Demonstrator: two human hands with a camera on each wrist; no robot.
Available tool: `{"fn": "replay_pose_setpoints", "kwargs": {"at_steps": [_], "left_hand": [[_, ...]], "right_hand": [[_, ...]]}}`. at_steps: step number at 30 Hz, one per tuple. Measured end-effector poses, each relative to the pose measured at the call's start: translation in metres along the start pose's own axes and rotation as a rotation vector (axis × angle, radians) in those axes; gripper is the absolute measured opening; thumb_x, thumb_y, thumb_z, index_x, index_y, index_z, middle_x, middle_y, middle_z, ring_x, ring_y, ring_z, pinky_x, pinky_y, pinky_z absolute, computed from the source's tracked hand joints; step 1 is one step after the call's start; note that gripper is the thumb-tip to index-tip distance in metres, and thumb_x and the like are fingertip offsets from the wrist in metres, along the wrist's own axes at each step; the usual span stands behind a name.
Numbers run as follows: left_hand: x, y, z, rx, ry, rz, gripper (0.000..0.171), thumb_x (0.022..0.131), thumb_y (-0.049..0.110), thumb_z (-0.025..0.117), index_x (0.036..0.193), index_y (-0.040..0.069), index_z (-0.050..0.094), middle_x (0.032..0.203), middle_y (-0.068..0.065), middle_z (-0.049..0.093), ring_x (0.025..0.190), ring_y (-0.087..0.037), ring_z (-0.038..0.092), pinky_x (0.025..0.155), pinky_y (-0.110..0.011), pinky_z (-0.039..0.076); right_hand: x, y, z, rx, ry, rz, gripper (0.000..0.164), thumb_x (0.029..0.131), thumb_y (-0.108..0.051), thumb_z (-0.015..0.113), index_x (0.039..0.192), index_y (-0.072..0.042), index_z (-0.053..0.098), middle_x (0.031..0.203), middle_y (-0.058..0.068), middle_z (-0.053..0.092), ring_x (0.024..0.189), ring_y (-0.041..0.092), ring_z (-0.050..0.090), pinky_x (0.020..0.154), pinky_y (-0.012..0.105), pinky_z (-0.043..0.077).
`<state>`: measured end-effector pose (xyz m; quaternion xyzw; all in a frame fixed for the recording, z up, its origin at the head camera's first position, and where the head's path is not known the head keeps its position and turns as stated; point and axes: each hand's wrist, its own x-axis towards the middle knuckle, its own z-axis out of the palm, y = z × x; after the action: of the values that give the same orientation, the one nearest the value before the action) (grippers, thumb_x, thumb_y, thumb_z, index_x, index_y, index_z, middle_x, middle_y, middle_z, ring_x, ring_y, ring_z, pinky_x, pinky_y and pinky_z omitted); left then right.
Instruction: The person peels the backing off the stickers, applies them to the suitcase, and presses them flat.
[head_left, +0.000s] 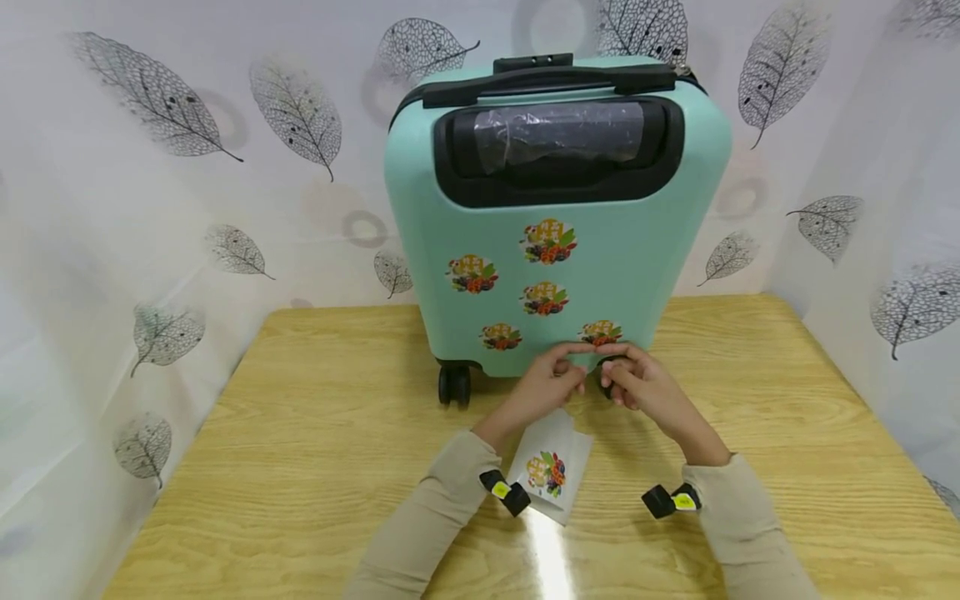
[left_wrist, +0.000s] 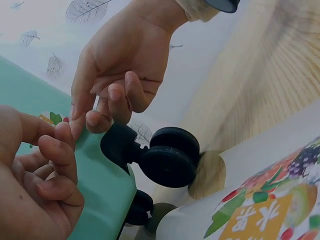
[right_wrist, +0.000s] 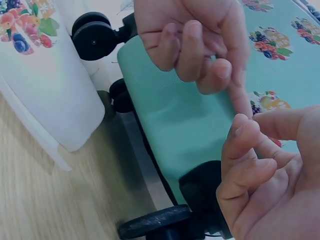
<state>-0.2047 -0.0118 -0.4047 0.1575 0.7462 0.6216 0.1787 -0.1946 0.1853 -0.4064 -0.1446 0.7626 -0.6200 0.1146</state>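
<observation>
A mint-green suitcase (head_left: 630, 258) stands upright at the back, several round fruit stickers on its front. Both index fingers reach straight to the lower edge of the lowest right sticker (head_left: 601, 331) and press there, tips meeting. My left hand (head_left: 543, 385) comes from the left with its other fingers loosely bent; my right hand (head_left: 651, 390) mirrors it from the right. Nothing shows in either palm in the wrist views. Below the hands lies a white sticker sheet (head_left: 534, 437), partly folded, with one fruit sticker (head_left: 546, 472) on it.
Black caster wheels (head_left: 454, 385) hold the suitcase on the wood-grain table (head_left: 322, 450); another wheel (left_wrist: 167, 157) sits close beneath the right hand. A leaf-patterned cloth (head_left: 315, 233) hangs behind and at the sides. The telescopic handle (head_left: 558, 137) is wrapped in plastic.
</observation>
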Motion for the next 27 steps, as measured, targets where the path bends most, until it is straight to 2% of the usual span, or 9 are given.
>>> {"fn": "replay_pose_setpoints", "kwargs": {"at_steps": [6, 13, 21, 24, 27], "left_hand": [[-0.003, 0.004, -0.008, -0.018, 0.026, -0.005, 0.035, 0.101, 0.016, 0.048, 0.134, 0.024, 0.055, 0.085, -0.017, 0.060, 0.049, -0.010, 0.035, 0.049, -0.025, 0.035], [-0.005, 0.012, -0.013, -0.017, 0.030, 0.019, 0.036, 0.101, 0.016, 0.047, 0.135, 0.028, 0.054, 0.076, -0.002, 0.058, 0.048, -0.012, 0.034, 0.046, -0.024, 0.033], [-0.001, 0.021, -0.012, 0.050, -0.003, 0.085, 0.036, 0.102, 0.018, 0.046, 0.136, 0.028, 0.052, 0.076, -0.002, 0.059, 0.046, -0.012, 0.036, 0.046, -0.025, 0.034], [0.000, 0.026, -0.013, 0.055, -0.015, 0.103, 0.035, 0.102, 0.019, 0.046, 0.136, 0.028, 0.052, 0.077, -0.002, 0.058, 0.046, -0.013, 0.035, 0.046, -0.026, 0.033], [0.000, 0.028, -0.013, 0.055, -0.026, 0.093, 0.036, 0.102, 0.019, 0.046, 0.136, 0.029, 0.052, 0.078, -0.003, 0.058, 0.046, -0.013, 0.034, 0.045, -0.026, 0.033]], "right_hand": [[-0.003, -0.006, -0.007, -0.024, 0.022, -0.016, 0.040, 0.105, -0.022, 0.040, 0.133, 0.006, 0.041, 0.085, -0.005, 0.055, 0.058, 0.007, 0.049, 0.048, 0.023, 0.038], [-0.004, -0.014, -0.012, -0.014, 0.012, -0.044, 0.043, 0.105, -0.027, 0.041, 0.133, 0.004, 0.042, 0.086, -0.003, 0.058, 0.058, 0.009, 0.053, 0.047, 0.025, 0.040], [-0.002, -0.026, -0.013, -0.049, -0.015, -0.111, 0.042, 0.105, -0.025, 0.040, 0.134, 0.006, 0.041, 0.090, -0.005, 0.061, 0.063, 0.010, 0.058, 0.049, 0.027, 0.044], [-0.001, -0.029, -0.014, -0.058, -0.009, -0.107, 0.043, 0.105, -0.028, 0.041, 0.133, 0.004, 0.043, 0.091, -0.004, 0.061, 0.064, 0.011, 0.058, 0.050, 0.028, 0.044], [-0.001, -0.028, -0.016, -0.071, -0.001, -0.096, 0.043, 0.105, -0.028, 0.041, 0.134, 0.003, 0.042, 0.090, -0.004, 0.061, 0.064, 0.013, 0.058, 0.050, 0.028, 0.044]]}}
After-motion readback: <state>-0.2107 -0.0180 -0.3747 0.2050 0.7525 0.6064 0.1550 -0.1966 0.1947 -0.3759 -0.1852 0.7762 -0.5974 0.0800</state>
